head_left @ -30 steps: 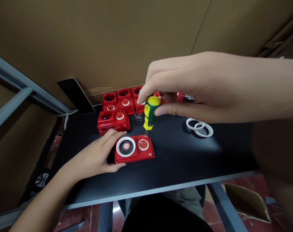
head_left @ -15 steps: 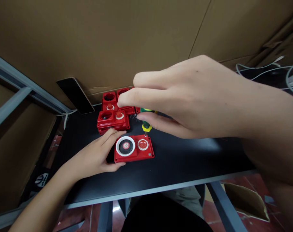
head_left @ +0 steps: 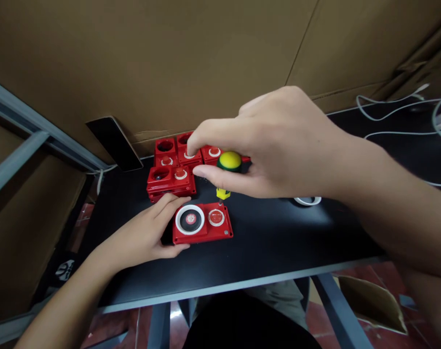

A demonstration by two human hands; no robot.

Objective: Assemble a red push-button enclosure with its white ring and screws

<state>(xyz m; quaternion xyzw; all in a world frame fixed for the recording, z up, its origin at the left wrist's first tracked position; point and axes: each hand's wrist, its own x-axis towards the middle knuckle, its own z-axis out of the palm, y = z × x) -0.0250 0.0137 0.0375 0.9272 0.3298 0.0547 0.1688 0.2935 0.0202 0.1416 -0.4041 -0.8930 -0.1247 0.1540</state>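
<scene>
A red plastic box (head_left: 203, 224) with a white-ringed black disc and a clear red dome lies on the black table (head_left: 264, 247). My left hand (head_left: 147, 231) grips its left end, fingers curled round it. My right hand (head_left: 271, 145) is closed on a short green and yellow screwdriver (head_left: 227, 167) held upright, its tip at the box's far edge next to the dome.
Several more red boxes (head_left: 171, 177) are stacked behind, against a cardboard wall. A dark phone (head_left: 113, 143) leans there. A white ring (head_left: 307, 200) lies to the right, partly hidden by my hand. White cables (head_left: 395, 116) lie at the far right.
My right hand has turned on the screwdriver handle, so its yellow cap shows again. The left hand and the box have stayed put.
</scene>
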